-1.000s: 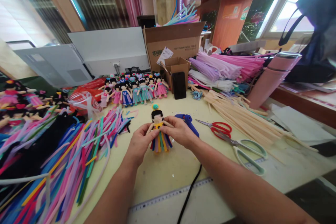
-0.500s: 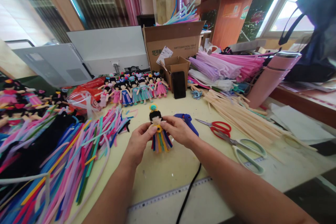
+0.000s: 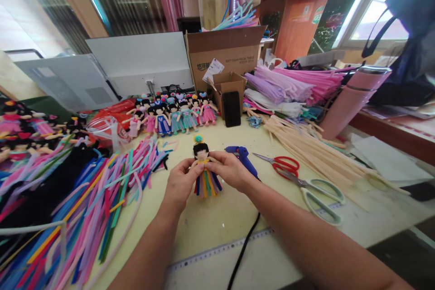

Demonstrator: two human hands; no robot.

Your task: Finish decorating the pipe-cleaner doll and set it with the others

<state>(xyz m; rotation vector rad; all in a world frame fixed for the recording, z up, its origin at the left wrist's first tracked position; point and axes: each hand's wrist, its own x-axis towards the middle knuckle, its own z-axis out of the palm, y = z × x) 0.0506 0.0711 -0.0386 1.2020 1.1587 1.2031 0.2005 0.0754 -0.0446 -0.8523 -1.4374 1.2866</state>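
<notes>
Two hands meet at the middle of my view, both closed on one small doll (image 3: 204, 167) that stands upright just above the yellow worktop (image 3: 217, 217). My left hand (image 3: 179, 184) comes in from 7 o'clock, forearm angled up and to the right, thumb and fingertips pinching the doll's left side at about waist height. My right hand (image 3: 232, 170) comes in from 4 o'clock along a longer stretch of forearm, fingers curled over the doll's other side and its arm. The doll has black hair with a teal and yellow topknot, a yellow bodice and a skirt of hanging strips in many colours; its face is turned toward me.

At 3 o'clock of the right hand, just behind its knuckles, lies a blue glue gun (image 3: 242, 157), whose black cord (image 3: 244, 249) runs down toward 6 o'clock across a ruler (image 3: 217, 251) at the near edge. Further toward 3 o'clock lie red-handled scissors (image 3: 282, 164) and, near them, pale green-handled scissors (image 3: 321, 195). At 9 o'clock of the left hand spreads a loose heap of coloured pipe cleaners (image 3: 84, 208). At 12 o'clock, well apart from the held doll, a row of finished dolls (image 3: 173, 115) stands before a cardboard box (image 3: 226, 54), with a black phone (image 3: 231, 109) leaning just beside them.
</notes>
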